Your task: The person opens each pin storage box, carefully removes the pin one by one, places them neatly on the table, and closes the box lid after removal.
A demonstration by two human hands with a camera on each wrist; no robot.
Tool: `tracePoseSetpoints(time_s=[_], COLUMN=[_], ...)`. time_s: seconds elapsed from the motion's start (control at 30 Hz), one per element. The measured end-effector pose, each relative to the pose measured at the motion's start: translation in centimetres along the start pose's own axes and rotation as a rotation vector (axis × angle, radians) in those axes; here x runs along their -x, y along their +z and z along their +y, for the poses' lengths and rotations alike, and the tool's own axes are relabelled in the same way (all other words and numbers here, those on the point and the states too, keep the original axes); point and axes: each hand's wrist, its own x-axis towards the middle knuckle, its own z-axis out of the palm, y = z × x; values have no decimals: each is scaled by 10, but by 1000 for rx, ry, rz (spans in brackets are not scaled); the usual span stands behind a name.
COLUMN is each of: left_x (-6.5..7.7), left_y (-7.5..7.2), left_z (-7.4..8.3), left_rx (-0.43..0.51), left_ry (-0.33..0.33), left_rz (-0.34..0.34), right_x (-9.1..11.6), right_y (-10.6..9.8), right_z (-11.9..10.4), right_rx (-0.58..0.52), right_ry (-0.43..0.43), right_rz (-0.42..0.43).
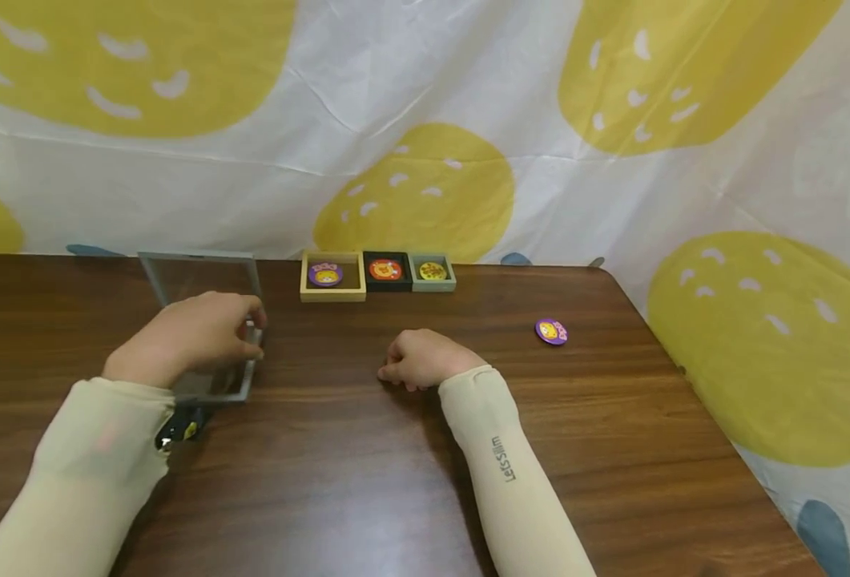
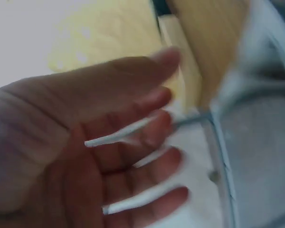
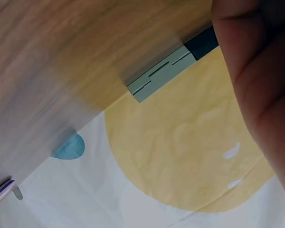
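My left hand (image 1: 194, 332) is over a see-through, grey-framed box (image 1: 244, 385) whose clear panel (image 1: 201, 276) stands raised at the back. Thumb and fingers are apart beside the frame's right side, and the left wrist view shows nothing held between them. Blur hides whether a fingertip touches the frame. On the bare tabletop, my right hand (image 1: 428, 359) rests with its fingers loosely curled; no held object shows, though its fingertips are partly hidden. To its right lies a purple round badge (image 1: 551, 331) with a yellow animal picture.
Along the back edge stand a pale yellow tray (image 1: 332, 296) with a purple badge (image 1: 325, 275), a black tray (image 1: 388, 286) with a red badge (image 1: 384, 269), and a grey-green tray (image 1: 435, 285) with a yellow badge (image 1: 433, 271). A patterned curtain (image 1: 251, 192) hangs behind.
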Motion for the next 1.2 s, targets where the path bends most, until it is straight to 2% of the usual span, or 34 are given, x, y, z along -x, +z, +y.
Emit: tracePoseSetpoints(time_s=[0.13, 0.2, 0.3, 0.5, 0.63, 0.83, 1.0, 1.2], left_x=[-3, -6, -12, -34, -46, -46, -44, -44], left_y=[-5, -3, 1, 11, 17, 21, 21, 27], left_z=[27, 36, 42, 47, 47, 39, 42, 48], left_rx=[-49, -77, -103, -89, -60, -71, -82, 6], left_ry=[44, 45, 31, 14, -15, -95, -97, -100], left_rz=[100, 107, 88, 52, -6, -95, -88, -119], right_x=[-1, -2, -3, -1, -2, -6, -5, -2], right_y=[1, 1, 0, -1, 0, 2, 1, 2], right_z=[0, 0, -2, -3, -2, -8, -8, -3], right_rx=[17, 20, 20, 25, 34, 23, 28, 40], right_ry=[-8, -8, -12, 4, 24, -19, -9, 7], right_rz=[12, 9, 9, 27, 21, 24, 16, 14])
